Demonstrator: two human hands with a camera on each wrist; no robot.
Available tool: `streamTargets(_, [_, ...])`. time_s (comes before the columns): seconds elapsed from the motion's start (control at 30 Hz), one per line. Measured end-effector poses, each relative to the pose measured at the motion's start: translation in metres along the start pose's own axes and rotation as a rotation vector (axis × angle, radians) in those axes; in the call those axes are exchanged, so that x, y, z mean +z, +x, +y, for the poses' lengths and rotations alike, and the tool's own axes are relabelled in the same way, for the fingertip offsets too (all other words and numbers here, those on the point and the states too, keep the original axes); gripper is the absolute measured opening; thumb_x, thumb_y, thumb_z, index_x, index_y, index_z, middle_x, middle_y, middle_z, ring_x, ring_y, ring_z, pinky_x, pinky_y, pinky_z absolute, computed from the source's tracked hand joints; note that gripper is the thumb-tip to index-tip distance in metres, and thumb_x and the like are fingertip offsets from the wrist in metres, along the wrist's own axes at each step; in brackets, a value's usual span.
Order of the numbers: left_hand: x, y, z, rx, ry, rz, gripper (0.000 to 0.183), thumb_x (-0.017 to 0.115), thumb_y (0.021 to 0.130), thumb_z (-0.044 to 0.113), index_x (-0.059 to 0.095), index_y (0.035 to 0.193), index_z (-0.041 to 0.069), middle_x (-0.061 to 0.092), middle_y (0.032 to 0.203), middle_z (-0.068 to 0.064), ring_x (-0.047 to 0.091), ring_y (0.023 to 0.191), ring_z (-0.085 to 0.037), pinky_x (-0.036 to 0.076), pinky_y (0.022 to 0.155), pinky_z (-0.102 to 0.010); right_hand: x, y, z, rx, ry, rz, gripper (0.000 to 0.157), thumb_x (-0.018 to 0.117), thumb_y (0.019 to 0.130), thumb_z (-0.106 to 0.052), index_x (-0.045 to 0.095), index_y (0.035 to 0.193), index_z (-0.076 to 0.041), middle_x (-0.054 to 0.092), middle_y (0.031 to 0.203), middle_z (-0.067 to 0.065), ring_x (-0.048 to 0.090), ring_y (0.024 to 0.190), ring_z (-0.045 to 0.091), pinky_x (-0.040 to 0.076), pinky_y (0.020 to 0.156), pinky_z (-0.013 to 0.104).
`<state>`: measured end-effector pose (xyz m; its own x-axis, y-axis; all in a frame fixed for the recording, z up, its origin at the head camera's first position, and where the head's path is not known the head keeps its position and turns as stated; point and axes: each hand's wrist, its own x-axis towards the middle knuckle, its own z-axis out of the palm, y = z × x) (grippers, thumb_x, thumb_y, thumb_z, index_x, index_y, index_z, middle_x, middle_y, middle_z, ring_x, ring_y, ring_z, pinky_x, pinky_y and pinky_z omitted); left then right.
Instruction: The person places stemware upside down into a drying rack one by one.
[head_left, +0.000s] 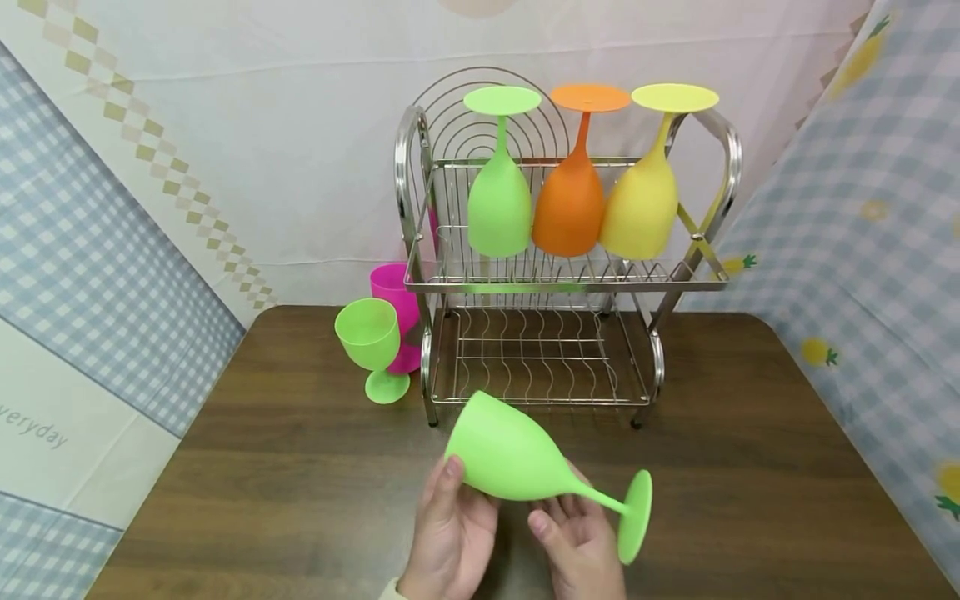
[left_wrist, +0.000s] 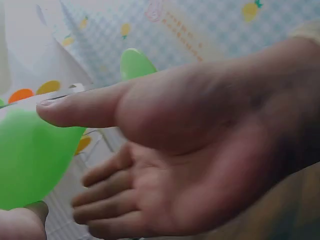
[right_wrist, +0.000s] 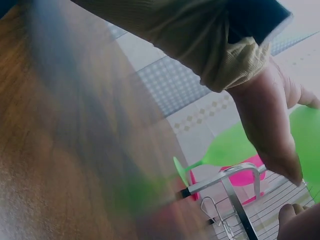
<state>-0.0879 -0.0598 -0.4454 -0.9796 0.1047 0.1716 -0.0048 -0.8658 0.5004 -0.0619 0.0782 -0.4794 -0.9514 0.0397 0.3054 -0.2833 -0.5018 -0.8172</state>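
A large light-green goblet (head_left: 510, 450) is held tilted on its side above the table, its mouth toward the left and its foot to the right. My left hand (head_left: 453, 529) holds the bowl near the rim, thumb against its near side; the palm and extended fingers show in the left wrist view. Around the base of the bowl and the stem, my right hand (head_left: 581, 542) supports the goblet, some fingers hidden behind it and the thumb below. Green, orange and yellow goblets (head_left: 567, 200) hang foot-up on the upper tier of a metal dish rack (head_left: 566, 287).
Left of the rack, a short green goblet (head_left: 369, 337) stands upright before a pink goblet (head_left: 397, 287). The rack's lower tier has a wavy wire shelf (head_left: 536, 339). Patterned cloth (head_left: 847, 233) surrounds the brown wooden table (head_left: 757, 467).
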Motion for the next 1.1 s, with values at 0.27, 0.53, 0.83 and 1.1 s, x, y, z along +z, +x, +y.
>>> streamTargets(0.27, [0.000, -0.007, -0.015, -0.045, -0.025, 0.013, 0.036, 0.052, 0.105, 0.016, 0.051, 0.139, 0.002, 0.058, 0.133, -0.009, 0.058, 0.123, -0.017, 0.037, 0.117, -0.034, 0.006, 0.001, -0.006, -0.032, -0.036, 0.166, 0.044, 0.056, 0.093, 0.016, 0.058, 0.129, -0.008, 0.066, 0.122, 0.006, 0.061, 0.114, 0.013, 0.051, 0.100, 0.022])
streamTargets(0.53, [-0.004, -0.014, -0.025, -0.117, -0.036, -0.056, 0.033, 0.049, 0.102, 0.005, 0.051, 0.135, 0.003, 0.058, 0.128, -0.005, 0.059, 0.114, -0.012, 0.049, 0.103, -0.024, -0.002, 0.007, -0.008, -0.200, 0.124, 0.098, 0.039, 0.047, 0.097, 0.016, 0.055, 0.133, 0.002, 0.066, 0.125, 0.012, 0.062, 0.117, 0.016, 0.051, 0.103, 0.027])
streamTargets(0.83, [-0.008, -0.020, -0.029, -0.271, 0.006, -0.083, 0.040, 0.052, 0.100, 0.002, 0.044, 0.138, -0.004, 0.059, 0.128, -0.008, 0.061, 0.114, -0.013, 0.049, 0.106, -0.026, -0.006, 0.010, -0.023, -0.157, 0.026, 0.191, 0.047, 0.043, 0.096, 0.018, 0.052, 0.139, 0.002, 0.063, 0.127, 0.017, 0.062, 0.116, 0.018, 0.053, 0.101, 0.029])
streamTargets(1.1, [-0.015, -0.019, -0.024, -0.274, 0.285, -0.074, 0.064, 0.054, 0.101, 0.007, 0.020, 0.150, -0.015, 0.054, 0.141, -0.014, 0.057, 0.125, -0.016, 0.043, 0.113, -0.033, -0.011, 0.012, -0.025, -0.142, -0.007, 0.215, 0.047, 0.051, 0.091, 0.021, 0.055, 0.135, 0.005, 0.066, 0.121, 0.017, 0.065, 0.111, 0.019, 0.056, 0.097, 0.029])
